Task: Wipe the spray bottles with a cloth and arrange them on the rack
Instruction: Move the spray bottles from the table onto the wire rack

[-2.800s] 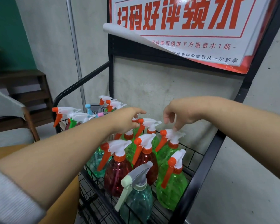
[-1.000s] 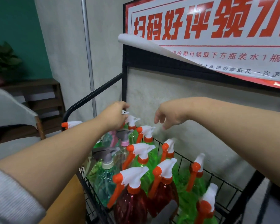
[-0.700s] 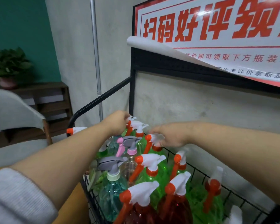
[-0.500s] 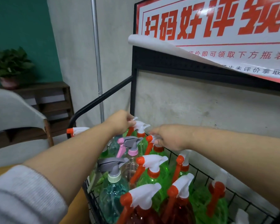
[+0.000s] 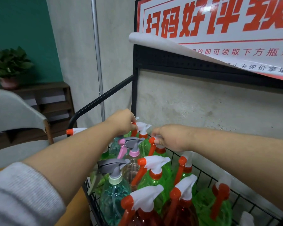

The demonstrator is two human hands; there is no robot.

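Observation:
Several spray bottles in green, red and clear teal stand packed in a black wire rack basket (image 5: 201,172). My left hand (image 5: 122,122) grips the white-and-orange trigger head of a bottle in the far left corner (image 5: 143,128). My right hand (image 5: 171,139) grips the head of a green bottle (image 5: 159,150) just to the right of it in the back row. A pink-and-grey topped bottle (image 5: 132,144) stands in front of my left hand. No cloth is visible.
The rack's black frame post (image 5: 135,88) and a red-and-white poster (image 5: 219,30) rise behind the basket against a concrete wall. A grey chair (image 5: 15,111), wooden shelving (image 5: 55,98) and a potted plant (image 5: 8,64) are at left. A yellow surface (image 5: 75,211) borders the basket.
Both hands came down from above the bottles and closed on the trigger heads in the back row. The view shifted left along the rack.

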